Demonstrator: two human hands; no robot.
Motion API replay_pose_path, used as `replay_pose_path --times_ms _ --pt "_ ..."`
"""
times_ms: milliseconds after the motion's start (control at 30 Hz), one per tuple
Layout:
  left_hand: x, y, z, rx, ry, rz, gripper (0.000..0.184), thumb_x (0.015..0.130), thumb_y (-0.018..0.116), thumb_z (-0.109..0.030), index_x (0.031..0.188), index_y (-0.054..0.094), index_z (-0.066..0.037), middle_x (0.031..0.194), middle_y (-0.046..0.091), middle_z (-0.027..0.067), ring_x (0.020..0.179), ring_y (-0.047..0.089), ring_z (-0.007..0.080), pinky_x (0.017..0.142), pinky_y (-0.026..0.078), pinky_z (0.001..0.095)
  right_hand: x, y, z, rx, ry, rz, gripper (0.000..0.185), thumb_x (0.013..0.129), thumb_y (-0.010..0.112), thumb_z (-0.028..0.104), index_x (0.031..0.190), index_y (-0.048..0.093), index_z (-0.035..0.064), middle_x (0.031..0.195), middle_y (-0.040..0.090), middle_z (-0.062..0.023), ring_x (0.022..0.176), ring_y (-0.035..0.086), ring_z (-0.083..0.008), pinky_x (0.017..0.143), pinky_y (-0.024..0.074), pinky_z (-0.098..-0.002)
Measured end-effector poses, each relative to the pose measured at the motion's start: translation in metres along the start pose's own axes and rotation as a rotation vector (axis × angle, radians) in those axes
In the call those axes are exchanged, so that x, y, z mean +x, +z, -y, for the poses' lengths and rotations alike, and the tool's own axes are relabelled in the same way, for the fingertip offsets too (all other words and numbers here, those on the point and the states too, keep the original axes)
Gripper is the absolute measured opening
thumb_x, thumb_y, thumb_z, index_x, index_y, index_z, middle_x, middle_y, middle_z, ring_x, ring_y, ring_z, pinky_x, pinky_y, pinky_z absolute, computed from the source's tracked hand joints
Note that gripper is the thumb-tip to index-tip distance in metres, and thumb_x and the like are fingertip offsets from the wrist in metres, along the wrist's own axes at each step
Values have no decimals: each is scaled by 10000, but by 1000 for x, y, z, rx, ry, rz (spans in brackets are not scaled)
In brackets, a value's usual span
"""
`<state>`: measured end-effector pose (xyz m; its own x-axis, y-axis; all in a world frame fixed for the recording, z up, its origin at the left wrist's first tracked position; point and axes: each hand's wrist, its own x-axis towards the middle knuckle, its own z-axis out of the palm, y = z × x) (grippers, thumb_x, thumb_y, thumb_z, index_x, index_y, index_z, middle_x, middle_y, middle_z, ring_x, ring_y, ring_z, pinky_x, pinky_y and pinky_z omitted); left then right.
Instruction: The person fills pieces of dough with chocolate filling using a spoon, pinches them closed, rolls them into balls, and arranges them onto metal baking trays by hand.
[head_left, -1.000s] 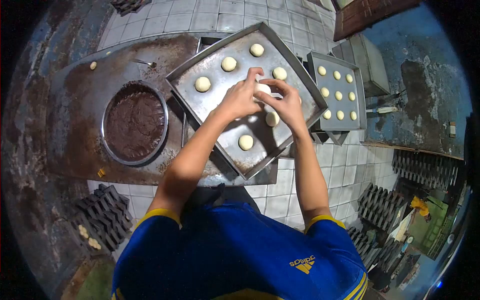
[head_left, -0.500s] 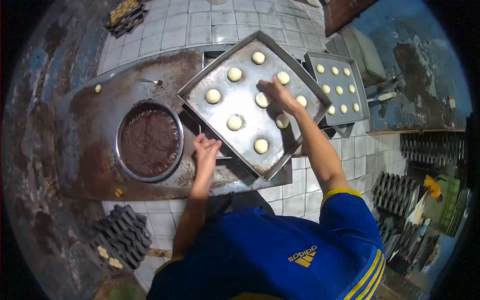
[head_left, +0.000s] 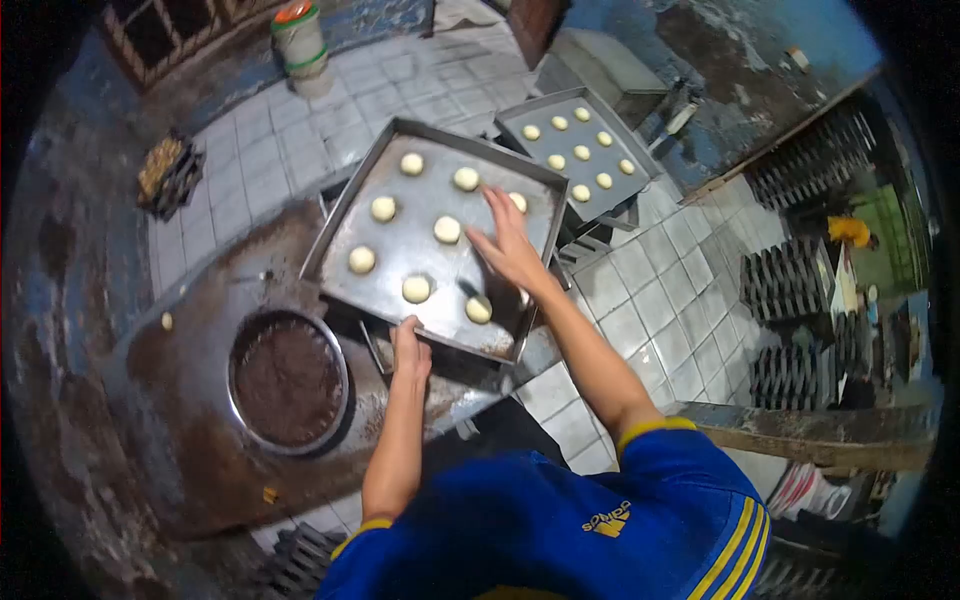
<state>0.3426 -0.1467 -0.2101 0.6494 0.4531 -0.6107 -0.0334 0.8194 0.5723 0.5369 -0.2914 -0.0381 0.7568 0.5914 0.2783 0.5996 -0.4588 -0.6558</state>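
A deep metal baking tray (head_left: 450, 285) holds several pale round dough balls, set apart from each other. At its near edge, my left hand (head_left: 410, 352) grips the rim, the thumb on top and the other fingers partly hidden below. Over the tray's right part hovers my right hand (head_left: 513, 252), its fingers stretched out and holding nothing. The fingertips are close to a dough ball (head_left: 466, 179) and the middle dough ball (head_left: 447, 229). Another dough ball (head_left: 517, 202) is partly covered by this hand.
A round metal bowl (head_left: 344, 385) of dark brown mixture stands on the worn table (head_left: 180, 430) at left. Beyond the large tray, at right, is a second tray (head_left: 560, 118) of dough balls. Stacked dark metal moulds (head_left: 785, 280) stand far right; a bucket (head_left: 300, 50) is at the back.
The camera view has turned. My left hand has gone from beside the tray to its near rim. My right hand has drawn back from the middle dough ball, fingers now spread.
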Motion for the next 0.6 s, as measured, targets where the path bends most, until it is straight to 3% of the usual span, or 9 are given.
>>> replay_pose_path --times_ms 100,167,233,267,300,367,433,500,600 --pt "-30 32 -10 20 -7 9 219 796 563 -73 988 625 13 956 673 104 850 705 244 706 574 376 -90 -45 -29 -97 195 -247 902 996 709 437 1616 278 -56 1603 352 -307 1518 344 -437 1270 266 -491" --pt "-67 77 -19 -54 -53 -14 103 748 582 -47 851 592 -50 840 610 50 684 648 168 545 514 317 -143 -59 -48 121 549 -261 904 971 740 452 1597 326 -52 1563 424 -274 1498 388 -396 1241 331 -484" --pt "-72 116 0 -80 -67 51 101 763 586 -49 861 603 -39 867 630 63 714 666 180 582 538 328 -169 -87 -55 739 783 -148 865 949 761 406 1582 368 -35 1483 506 -215 1393 500 -352 1160 442 -476" --pt "-73 131 9 -118 -90 99 100 777 589 -51 872 613 -28 893 649 76 745 685 192 618 562 338 -171 -98 -64 746 783 -154 865 949 761 406 1582 368 -35 1483 506 -215 1393 500 -352 1160 442 -476" --pt "-49 130 32 -16 -137 217 381 838 542 -102 1185 590 46 1137 673 150 1009 712 278 827 602 372 -173 -109 -73 1003 884 -189 817 938 755 376 1556 403 -27 1410 547 -182 1297 553 -320 1092 493 -466" --pt "-66 196 47 22 -70 280 476 871 608 -148 1300 527 44 1204 652 162 1027 695 289 938 571 391 -172 -132 -111 1209 1012 -347 543 905 693 278 1353 580 -8 1143 643 -111 965 656 -227 884 599 -421" --pt "-73 269 59 120 -57 204 580 892 714 -251 1358 488 10 1331 576 166 1135 643 264 1001 540 411 -147 -177 -139 1122 872 -488 187 859 679 262 915 646 87 831 608 -40 740 618 -145 591 509 -334" --pt "-63 332 67 270 -70 234 706 899 811 -370 1406 455 -31 1442 484 162 1233 586 247 1037 525 433 -131 -208 -248 1036 751 -430 142 806 652 239 737 592 130 679 549 1 581 543 -121 510 424 -294" --pt "-2 372 101 276 -167 518 630 970 783 -396 1423 479 -80 1434 532 90 1335 530 231 1068 493 401 -81 -263 -329 1103 794 -512 101 796 630 210 732 576 152 657 518 12 529 499 -135 500 410 -305"
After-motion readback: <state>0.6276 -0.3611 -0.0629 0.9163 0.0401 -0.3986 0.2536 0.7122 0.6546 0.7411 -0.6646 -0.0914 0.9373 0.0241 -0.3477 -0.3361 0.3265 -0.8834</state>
